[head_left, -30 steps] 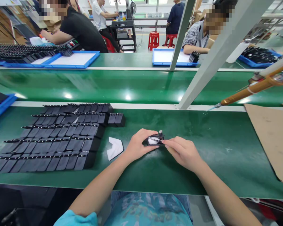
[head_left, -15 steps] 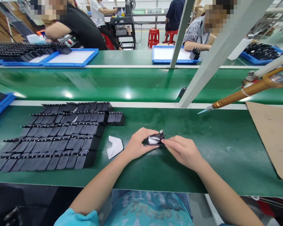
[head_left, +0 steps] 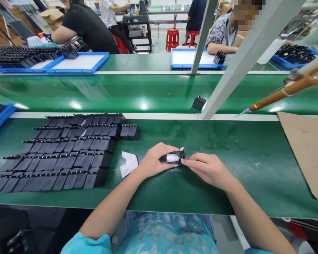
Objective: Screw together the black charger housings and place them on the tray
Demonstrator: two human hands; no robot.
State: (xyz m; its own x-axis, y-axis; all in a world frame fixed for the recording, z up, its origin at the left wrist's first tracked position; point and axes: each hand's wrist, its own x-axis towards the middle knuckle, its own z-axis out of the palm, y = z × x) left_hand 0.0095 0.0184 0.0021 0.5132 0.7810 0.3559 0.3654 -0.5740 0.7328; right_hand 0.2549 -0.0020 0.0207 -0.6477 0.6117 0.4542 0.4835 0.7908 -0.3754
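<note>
My left hand (head_left: 156,159) grips a small black plastic part (head_left: 175,157) with a white patch on it, held just above the green worktable (head_left: 228,165). My right hand (head_left: 208,170) pinches the same part from the right, fingertips at its end near two small metal prongs. Both hands are closed round it. Left of my hands lies a white scrap of paper (head_left: 129,163). Further left, several rows of identical black parts (head_left: 66,151) lie side by side on the table.
A single black part (head_left: 199,102) sits on the shiny green conveyor belt (head_left: 122,95) behind the table. A brown-handled tool (head_left: 278,96) hangs at the right above a cardboard sheet (head_left: 307,148). A grey post (head_left: 228,77) slants up. Blue trays (head_left: 76,63) and other people are across the belt.
The lone black part has travelled left along the conveyor into full view from behind the grey post. My hands stay on the black part in nearly the same place.
</note>
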